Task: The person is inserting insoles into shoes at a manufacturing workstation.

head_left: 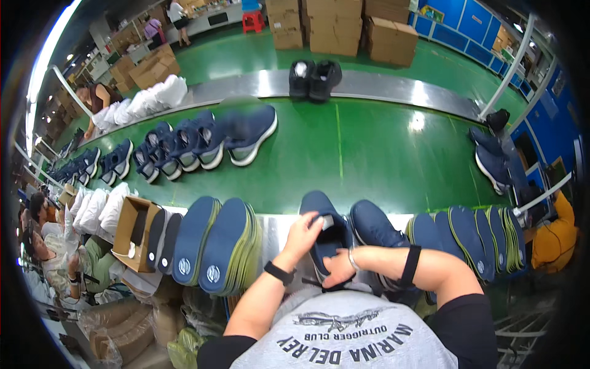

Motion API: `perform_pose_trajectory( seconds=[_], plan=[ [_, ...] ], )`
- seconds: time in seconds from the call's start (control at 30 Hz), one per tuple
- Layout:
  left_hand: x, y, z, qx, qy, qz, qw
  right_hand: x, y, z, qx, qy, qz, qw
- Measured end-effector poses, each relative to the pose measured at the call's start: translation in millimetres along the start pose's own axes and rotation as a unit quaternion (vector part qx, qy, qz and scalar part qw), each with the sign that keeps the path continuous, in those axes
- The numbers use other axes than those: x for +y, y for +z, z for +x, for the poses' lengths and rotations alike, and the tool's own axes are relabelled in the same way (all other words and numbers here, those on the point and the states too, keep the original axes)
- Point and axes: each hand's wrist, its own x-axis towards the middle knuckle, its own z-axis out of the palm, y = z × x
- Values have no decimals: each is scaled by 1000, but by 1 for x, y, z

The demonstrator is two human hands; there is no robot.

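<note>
**Two hands on a navy shoe at the near edge of the green belt**

The green conveyor belt [369, 154] fills the middle of the room, with steel rails along its far and near edges. On its left part stands a row of navy trainers [184, 144] with pale soles, running off toward the far left corner. A black pair [314, 79] sits on the far rail, and brown cartons [344, 24] are stacked on the floor behind it.

Along the near rail, stacks of blue insoles with green edges lean on their sides: one insole stack [215, 246] to the person's left, another insole stack [473, 237] to the right. An open cardboard box [132, 230] stands at the left end of the near rail, beside white stuffed bags [98, 209].

Between the two stacks, right at the near edge, the navy shoe [326, 230] stands with its toe pointing away and its opening facing up. A second navy shoe [373, 224] lies just to its right, touching it.

The left hand [302, 232] rests at the shoe's opening, fingers curled over the collar beside a pale tag. The right hand [339, 268] closes on the heel end from below. Both hands are clamped on the same shoe, close together.
</note>
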Motion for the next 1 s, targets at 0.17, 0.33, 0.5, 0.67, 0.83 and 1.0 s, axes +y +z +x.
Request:
perform_pose_trajectory(
  seconds=[0.17,0.33,0.5,0.67,0.83,1.0],
  plan=[
    [-2,-17,15,-50,-46,-136,988,-6,-33,-31,96,-23,86,991],
    [-7,-25,20,-84,-61,-170,980,13,-52,-38,607,44,141,781],
    [-3,-21,15,-91,-46,-168,980,65,-32,13,539,59,200,816],
    [3,-25,13,-131,-47,-163,977,73,-34,16,450,68,352,818],
    [3,-25,17,-138,-54,-165,975,75,-40,15,426,66,374,821],
    [10,-26,18,-148,-61,-169,972,80,-38,17,428,47,406,806]
  ],
)
